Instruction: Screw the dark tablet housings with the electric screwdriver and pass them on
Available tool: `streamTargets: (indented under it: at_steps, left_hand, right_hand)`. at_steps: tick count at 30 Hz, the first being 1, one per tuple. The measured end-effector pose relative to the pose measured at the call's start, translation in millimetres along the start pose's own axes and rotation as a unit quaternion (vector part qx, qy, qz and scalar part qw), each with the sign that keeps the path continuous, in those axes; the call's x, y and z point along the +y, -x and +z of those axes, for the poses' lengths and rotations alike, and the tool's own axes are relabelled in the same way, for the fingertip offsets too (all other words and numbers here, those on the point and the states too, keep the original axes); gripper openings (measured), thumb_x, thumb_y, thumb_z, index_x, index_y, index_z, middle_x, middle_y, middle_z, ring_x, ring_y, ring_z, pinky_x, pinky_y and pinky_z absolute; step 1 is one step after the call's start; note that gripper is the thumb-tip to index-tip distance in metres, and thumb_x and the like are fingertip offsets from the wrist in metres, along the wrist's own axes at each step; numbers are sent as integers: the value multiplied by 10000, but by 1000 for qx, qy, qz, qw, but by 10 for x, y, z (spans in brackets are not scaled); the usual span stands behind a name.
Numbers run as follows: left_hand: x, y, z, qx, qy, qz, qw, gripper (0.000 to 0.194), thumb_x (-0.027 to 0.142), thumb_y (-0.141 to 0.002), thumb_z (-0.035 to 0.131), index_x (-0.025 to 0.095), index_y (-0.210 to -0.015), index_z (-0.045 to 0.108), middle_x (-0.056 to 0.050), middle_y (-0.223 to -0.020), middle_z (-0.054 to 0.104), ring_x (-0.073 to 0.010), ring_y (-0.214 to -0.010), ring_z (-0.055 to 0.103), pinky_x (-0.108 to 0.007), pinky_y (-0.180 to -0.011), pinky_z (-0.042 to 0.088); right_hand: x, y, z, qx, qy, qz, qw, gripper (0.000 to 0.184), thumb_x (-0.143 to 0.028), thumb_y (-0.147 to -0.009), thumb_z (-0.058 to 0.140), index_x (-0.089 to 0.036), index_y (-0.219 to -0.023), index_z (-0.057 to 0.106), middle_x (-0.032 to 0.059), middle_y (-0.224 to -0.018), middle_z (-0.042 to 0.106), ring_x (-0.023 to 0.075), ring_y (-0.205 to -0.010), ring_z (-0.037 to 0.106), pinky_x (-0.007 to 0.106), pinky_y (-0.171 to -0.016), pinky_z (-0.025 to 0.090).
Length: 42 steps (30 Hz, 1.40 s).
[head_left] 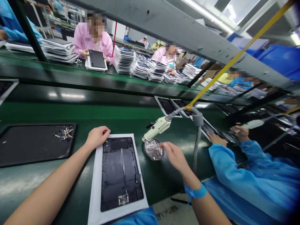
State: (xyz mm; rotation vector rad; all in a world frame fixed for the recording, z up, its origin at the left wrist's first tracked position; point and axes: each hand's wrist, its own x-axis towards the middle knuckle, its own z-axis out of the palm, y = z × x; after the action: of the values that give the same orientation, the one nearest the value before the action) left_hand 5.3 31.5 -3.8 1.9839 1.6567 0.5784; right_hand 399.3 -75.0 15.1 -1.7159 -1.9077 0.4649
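Observation:
A tablet back housing (pixel 117 175), dark inside with a small circuit board near its lower edge, lies on a white sheet (pixel 95 193). My left hand (pixel 98 137) is curled at the sheet's upper left corner; whatever its fingers may hold is hidden. At the right rim of a round dish of small shiny screws (pixel 154 149), my right hand (pixel 172 154) has thumb and fingers pinched together. Anything between those fingertips is too small to make out. A pale electric screwdriver (pixel 158 127) hangs just above the dish, untouched by either hand.
Left of me, a black tray (pixel 35 143) carries small metal parts (pixel 64 133). A yellow strap (pixel 225 68) and grey cable (pixel 197 140) hang nearby. A co-worker's blue sleeve (pixel 225 156) is close on the right. Stacked tablets (pixel 124 61) line the far bench.

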Motion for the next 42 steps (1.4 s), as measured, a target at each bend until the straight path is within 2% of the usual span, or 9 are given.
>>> streamTargets:
  at_steps: [4, 11, 14, 17, 22, 28, 33, 38, 42]
  left_hand:
    - [4, 3, -16, -1, 5, 1, 1000, 296, 404, -930, 501, 226, -873, 731, -29, -833, 758, -210, -773, 667, -298, -669, 400]
    - [11, 17, -19, 1, 16, 3, 1000, 290, 390, -934, 506, 226, -877, 739, -29, -845, 762, -205, -776, 669, -296, -673, 411]
    - [4, 11, -9, 1, 15, 5, 1000, 277, 381, -934, 517, 225, -876, 739, -27, -843, 765, -200, -770, 667, -292, -666, 409]
    - [-6, 5, 2, 1, 11, 6, 1000, 276, 380, -935, 520, 223, -873, 738, -27, -836, 763, -196, -757, 661, -289, -656, 402]
    - [-12, 6, 3, 4, 13, 9, 1000, 291, 394, -940, 507, 222, -874, 732, -27, -831, 755, -199, -759, 662, -294, -660, 406]
    - [-9, 12, -1, 6, 9, 2, 1000, 285, 396, -934, 516, 230, -874, 740, -20, -798, 749, -205, -753, 664, -300, -656, 397]
    - [-12, 11, 3, 5, 6, 3, 1000, 277, 370, -947, 519, 222, -889, 745, -21, -788, 737, -195, -749, 656, -293, -662, 391]
    - [-13, 2, 11, 4, 1, 5, 1000, 263, 363, -952, 527, 219, -886, 737, -23, -809, 740, -193, -756, 652, -292, -662, 380]
    - [-21, 1, 13, 3, 0, 7, 1000, 266, 366, -955, 520, 220, -884, 731, -27, -832, 749, -197, -767, 654, -294, -668, 380]
  right_hand:
    - [-123, -369, -70, -133, -9, -26, 991, 684, -690, -1022, 278, -218, -633, 584, 47, -634, 647, 190, -615, 582, 304, -640, 467]
    - [-140, -634, -108, -255, -12, -83, 963, 693, -724, -975, 404, -238, -507, 565, 35, -510, 596, 164, -497, 515, 303, -624, 445]
    - [-128, -565, -154, -287, -36, -57, 956, 661, -695, -970, 480, -220, -531, 617, 37, -509, 630, 167, -490, 560, 295, -601, 468]
    - [-107, -480, -168, -313, -133, 41, 940, 637, -718, -933, 539, -185, -618, 689, 55, -583, 705, 195, -542, 663, 298, -597, 521]
    - [-98, -375, -75, -292, -261, 164, 905, 687, -809, -843, 585, -136, -812, 717, 109, -705, 778, 213, -580, 741, 296, -559, 577]
    - [-195, -313, 115, -206, -408, 259, 851, 557, -679, -916, 631, -130, -931, 719, 139, -830, 803, 198, -685, 779, 288, -641, 632]
    - [-160, -291, 70, -116, -456, 266, 841, 496, -619, -996, 531, -154, -949, 697, 168, -922, 807, 247, -802, 808, 358, -710, 660]
    - [-175, -179, 53, -152, -446, 286, 834, 436, -566, -976, 605, -146, -948, 717, 169, -905, 812, 248, -781, 807, 352, -705, 660]
    - [-206, -193, 249, -116, -496, 285, 812, 375, -514, -994, 574, -164, -988, 708, 184, -1031, 813, 285, -942, 809, 475, -896, 651]
